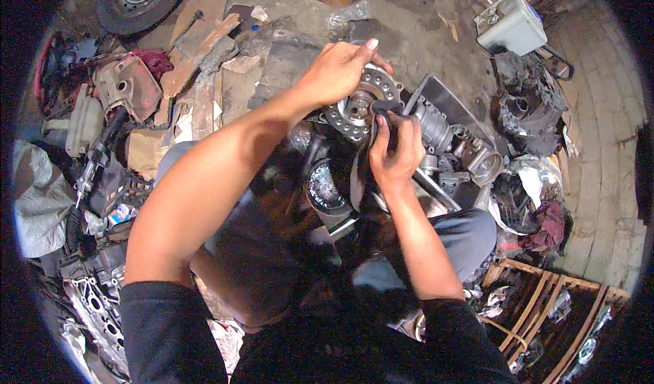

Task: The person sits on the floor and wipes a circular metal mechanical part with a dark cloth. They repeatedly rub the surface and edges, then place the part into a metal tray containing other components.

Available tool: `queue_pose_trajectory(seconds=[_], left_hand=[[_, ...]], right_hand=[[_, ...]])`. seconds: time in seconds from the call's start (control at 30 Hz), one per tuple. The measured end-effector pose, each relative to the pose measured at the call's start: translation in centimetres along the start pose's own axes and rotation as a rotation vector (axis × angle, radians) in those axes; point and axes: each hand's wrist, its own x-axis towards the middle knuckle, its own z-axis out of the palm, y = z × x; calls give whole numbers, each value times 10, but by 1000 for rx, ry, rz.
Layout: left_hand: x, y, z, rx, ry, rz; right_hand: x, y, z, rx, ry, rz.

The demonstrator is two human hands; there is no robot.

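Note:
Before me is a round metal part with a ring of holes (372,85), which looks like a wheel hub or brake rotor. My left hand (345,69) grips its upper left rim, the thumb and fingers over the edge. In my right hand (396,146) a dark cloth (384,112) is pinched between thumb and fingers and pressed to the part's lower right, beside the central bore. The cloth hangs down from my fingers. Below the round part, between my legs, stands a dark round container (328,185) with a shiny, speckled inside.
A metal tray (467,109) of machine parts lies to the right. A grey plastic container (513,25), a wooden crate (536,271), and a dark cast housing (529,108) stand farther right. Cardboard, wood scraps, a wheel (140,0) and an engine casting (97,307) lie left.

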Motion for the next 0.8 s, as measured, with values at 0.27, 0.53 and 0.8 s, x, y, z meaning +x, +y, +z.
queue_pose_trajectory(seconds=[0.27,0.53,0.8], left_hand=[[6,1,-3,113,-18,-1],[8,-13,-4,-5,-62,4],[9,-12,-8,74,-53,5]], right_hand=[[23,0,-1,67,91,62],[23,16,-26,4,-98,-15],[67,2,-12,-19,-184,-104]])
